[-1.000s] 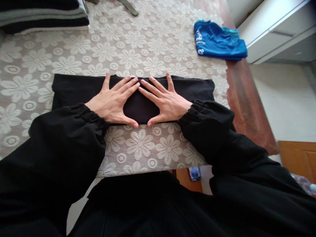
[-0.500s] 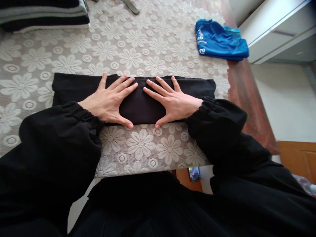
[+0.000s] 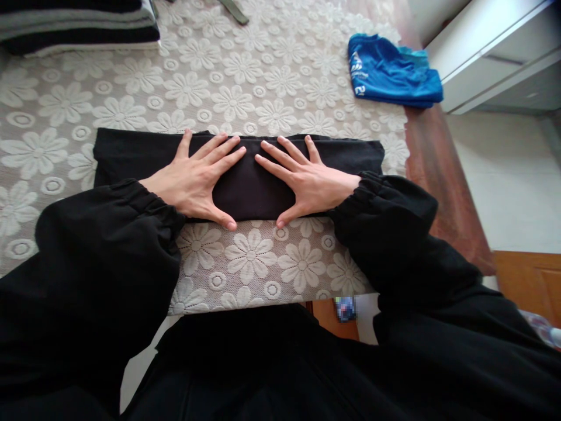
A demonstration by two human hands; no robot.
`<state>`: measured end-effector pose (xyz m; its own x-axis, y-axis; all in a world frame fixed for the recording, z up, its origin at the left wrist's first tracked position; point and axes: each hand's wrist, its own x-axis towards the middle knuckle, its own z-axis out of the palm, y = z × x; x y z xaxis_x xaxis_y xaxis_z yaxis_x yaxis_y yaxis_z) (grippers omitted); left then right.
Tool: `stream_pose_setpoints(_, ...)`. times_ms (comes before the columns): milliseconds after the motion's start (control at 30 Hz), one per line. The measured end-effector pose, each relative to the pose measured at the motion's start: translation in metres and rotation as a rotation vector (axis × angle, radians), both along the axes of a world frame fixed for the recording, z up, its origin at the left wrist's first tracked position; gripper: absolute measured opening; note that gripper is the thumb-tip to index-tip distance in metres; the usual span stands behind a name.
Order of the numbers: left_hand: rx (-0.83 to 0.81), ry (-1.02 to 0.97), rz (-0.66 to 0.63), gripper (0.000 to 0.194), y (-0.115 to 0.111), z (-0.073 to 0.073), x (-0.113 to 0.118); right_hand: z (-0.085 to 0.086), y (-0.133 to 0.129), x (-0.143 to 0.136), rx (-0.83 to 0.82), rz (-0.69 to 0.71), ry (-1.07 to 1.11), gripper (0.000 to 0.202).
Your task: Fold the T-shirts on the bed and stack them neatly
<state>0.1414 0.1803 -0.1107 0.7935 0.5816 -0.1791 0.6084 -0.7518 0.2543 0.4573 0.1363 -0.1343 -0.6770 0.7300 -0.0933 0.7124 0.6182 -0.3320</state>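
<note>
Evidently two bare hands, a pair, palms down and apart, grasping nothing. Sleeves (image 3: 109, 234): black, gathered at the wrists, angled in from both sides. Left hand (image 3: 188, 178): fingers spread, pointing away and inward; thumb splayed toward the near edge. Right hand (image 3: 309, 181): much the same pose, mirrored; a gap separates the two sets of fingertips.

Item beneath both: one garment (image 3: 254, 184), black, folded into a long flat strip, lying crosswise on the bench (image 3: 442, 193) in front of the person. Surface largely smooth between the hands; near fold straight; far edge layered and slightly uneven. Thumb tips at the near fold, little fingers at the far edge. Near corners partly covered by the sleeves.

Edges and room: a band of lace (image 3: 249, 257), pale, flower-patterned, between near fold and bench edge; a wide stretch of it beyond the garment. To the right, a reddish-brown wooden margin past the lace.

Farther off: blue cloth (image 3: 394, 73), folded, white print, at far right, overlapping the margin, well apart from the garment. Far left: a pile (image 3: 79, 26) of black and grey cloth, cut by the frame. Far centre: strap (image 3: 234, 10), greenish, partly in view.
</note>
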Motion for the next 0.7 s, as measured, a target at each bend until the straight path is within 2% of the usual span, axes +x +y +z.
stream_pose_setpoints(267,-0.019,0.015,-0.017,0.151,0.0036,0.0005,-0.0019,-0.002,0.0045,0.0052,-0.024,0.043,0.005,0.147)
stream_pose_setpoints(700,-0.015,0.009,-0.02,0.15,0.004,-0.002,-0.0023,0.0004,0.0016,0.0028,-0.004,0.032,-0.027,0.149)
